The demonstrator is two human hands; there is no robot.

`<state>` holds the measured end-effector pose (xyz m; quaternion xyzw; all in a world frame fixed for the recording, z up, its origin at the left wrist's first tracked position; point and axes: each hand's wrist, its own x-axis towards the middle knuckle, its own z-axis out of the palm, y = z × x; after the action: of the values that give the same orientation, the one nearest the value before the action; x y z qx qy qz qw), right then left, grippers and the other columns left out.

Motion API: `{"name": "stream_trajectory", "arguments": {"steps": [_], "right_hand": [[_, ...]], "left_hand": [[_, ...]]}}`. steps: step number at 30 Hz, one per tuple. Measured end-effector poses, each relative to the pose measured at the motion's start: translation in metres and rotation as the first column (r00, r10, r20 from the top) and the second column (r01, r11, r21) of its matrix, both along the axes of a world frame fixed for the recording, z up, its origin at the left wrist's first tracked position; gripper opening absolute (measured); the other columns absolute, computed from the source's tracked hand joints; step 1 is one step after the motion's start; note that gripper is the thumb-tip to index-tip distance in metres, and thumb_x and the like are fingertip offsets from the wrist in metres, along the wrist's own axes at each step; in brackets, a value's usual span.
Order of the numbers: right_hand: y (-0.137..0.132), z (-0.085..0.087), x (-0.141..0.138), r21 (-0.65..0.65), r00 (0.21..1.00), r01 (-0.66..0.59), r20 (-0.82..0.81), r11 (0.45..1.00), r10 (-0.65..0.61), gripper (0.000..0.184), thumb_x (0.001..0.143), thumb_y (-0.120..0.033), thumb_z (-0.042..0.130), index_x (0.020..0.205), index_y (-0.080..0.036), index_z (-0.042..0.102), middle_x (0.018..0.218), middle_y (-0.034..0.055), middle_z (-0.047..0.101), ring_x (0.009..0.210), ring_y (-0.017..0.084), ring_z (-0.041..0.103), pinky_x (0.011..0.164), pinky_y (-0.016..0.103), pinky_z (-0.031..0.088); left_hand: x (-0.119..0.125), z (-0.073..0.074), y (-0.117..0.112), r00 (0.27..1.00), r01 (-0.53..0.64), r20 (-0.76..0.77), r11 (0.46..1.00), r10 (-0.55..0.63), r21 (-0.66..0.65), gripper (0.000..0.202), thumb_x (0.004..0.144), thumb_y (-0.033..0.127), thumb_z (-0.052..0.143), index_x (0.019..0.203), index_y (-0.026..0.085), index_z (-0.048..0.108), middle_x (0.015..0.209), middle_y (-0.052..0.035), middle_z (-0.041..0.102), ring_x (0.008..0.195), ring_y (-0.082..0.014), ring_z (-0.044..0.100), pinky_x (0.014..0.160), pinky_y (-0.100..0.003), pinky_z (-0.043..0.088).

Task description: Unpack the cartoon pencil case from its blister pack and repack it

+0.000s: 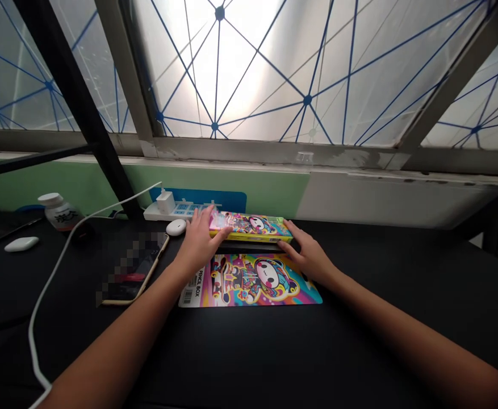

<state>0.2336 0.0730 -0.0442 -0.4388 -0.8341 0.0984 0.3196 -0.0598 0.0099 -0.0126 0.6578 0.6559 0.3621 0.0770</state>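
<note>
In the head view, a pencil box is held or touched at its ends by the spread left hand and right hand, grip uncertain, on the bench. A power strip lies just behind; the box could be knocked against it if pushed back.

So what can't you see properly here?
Head view:
Screen of the phone: blurred by pixel squares.
Left end of the pencil box: hidden by the left hand.
Right end of the power strip: hidden by the pencil box.
Dark slab: cut off by the picture's left edge.
</note>
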Motion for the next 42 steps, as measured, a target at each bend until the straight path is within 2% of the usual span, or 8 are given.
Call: {"name": "stream_trajectory", "arguments": {"steps": [3,8,12,17,21,27,33,42], "right_hand": [[0.002,-0.010,0.003,-0.035,0.995,-0.051,0.088,0.998,0.054,0.057,0.099,-0.047,0.044,0.149,-0.020,0.045,0.153,0.0134,0.046,0.145,0.031,0.035,0.116,0.055,0.030],[-0.002,-0.007,0.004,0.037,0.949,-0.042,0.313,0.998,0.028,0.051,0.104,-0.040,0.031,0.147,-0.017,0.046,0.158,0.0163,0.035,0.148,0.031,0.028,0.115,0.063,0.025],[-0.021,0.006,-0.005,0.280,0.946,-0.115,0.324,0.953,0.020,0.044,0.103,-0.036,0.039,0.139,-0.014,0.052,0.157,0.0215,0.035,0.146,0.033,0.032,0.115,0.062,0.024],[-0.057,0.021,-0.022,0.414,0.907,-0.410,0.276,0.813,0.317,0.038,0.099,-0.032,0.051,0.133,-0.014,0.054,0.150,0.0237,0.047,0.143,0.028,0.038,0.110,0.048,0.038],[-0.074,0.020,-0.035,0.173,0.830,-0.518,0.340,0.838,0.442,0.057,0.099,-0.045,0.051,0.146,-0.014,0.043,0.157,0.0201,0.038,0.148,0.029,0.029,0.115,0.048,0.033],[-0.071,0.021,-0.033,-0.350,0.723,-0.468,0.377,0.812,0.579,0.092,0.091,-0.070,0.047,0.160,-0.019,0.016,0.166,0.0131,0.016,0.152,0.034,0.014,0.122,0.054,0.016],[-0.069,0.027,-0.030,-0.248,0.849,-0.329,0.344,0.911,0.401,0.050,0.097,-0.056,0.051,0.127,-0.018,0.062,0.132,0.0146,0.061,0.120,0.031,0.055,0.101,0.046,0.044],[-0.074,0.011,-0.036,-0.038,0.925,-0.100,0.366,0.994,0.107,0.028,0.096,-0.047,0.054,0.087,-0.021,0.053,0.096,0.0086,0.060,0.087,0.025,0.055,0.077,0.038,0.043]], "left_hand": [[-0.003,-0.015,0.002,0.985,0.024,-0.162,0.983,-0.055,-0.184,0.064,0.098,0.058,0.042,0.147,0.016,0.041,0.158,-0.0221,0.034,0.151,-0.0415,0.014,0.113,-0.071,0.013],[0.004,-0.016,-0.001,0.920,-0.019,-0.388,0.980,-0.060,-0.197,0.053,0.102,0.049,0.035,0.144,0.019,0.047,0.159,-0.0211,0.033,0.150,-0.0374,0.020,0.111,-0.071,0.017],[0.009,-0.011,-0.003,0.893,-0.011,-0.450,0.998,-0.021,-0.070,0.057,0.103,0.050,0.035,0.148,0.016,0.041,0.160,-0.0217,0.030,0.150,-0.0383,0.022,0.112,-0.069,0.021],[0.021,-0.004,-0.005,0.889,0.106,-0.458,0.981,-0.019,0.165,0.056,0.104,0.043,0.035,0.152,0.015,0.033,0.164,-0.0162,0.024,0.152,-0.0306,0.017,0.117,-0.053,0.026],[0.032,-0.008,-0.003,0.865,0.149,-0.498,0.976,-0.053,0.156,0.058,0.104,0.045,0.035,0.155,0.019,0.030,0.165,-0.0128,0.019,0.153,-0.0317,0.012,0.117,-0.054,0.025],[0.031,-0.020,0.002,0.835,0.067,-0.536,0.990,-0.125,-0.127,0.059,0.102,0.053,0.031,0.150,0.021,0.043,0.159,-0.0152,0.035,0.148,-0.0367,0.027,0.114,-0.064,0.024],[0.017,-0.014,0.000,0.884,0.043,-0.450,0.982,-0.124,-0.186,0.058,0.102,0.055,0.029,0.148,0.025,0.045,0.158,-0.0130,0.038,0.149,-0.0353,0.027,0.114,-0.064,0.023],[0.010,-0.018,0.001,0.894,0.014,-0.440,0.985,-0.089,-0.171,0.057,0.101,0.056,0.028,0.142,0.023,0.050,0.161,-0.0145,0.032,0.148,-0.0375,0.026,0.111,-0.067,0.025]]}}
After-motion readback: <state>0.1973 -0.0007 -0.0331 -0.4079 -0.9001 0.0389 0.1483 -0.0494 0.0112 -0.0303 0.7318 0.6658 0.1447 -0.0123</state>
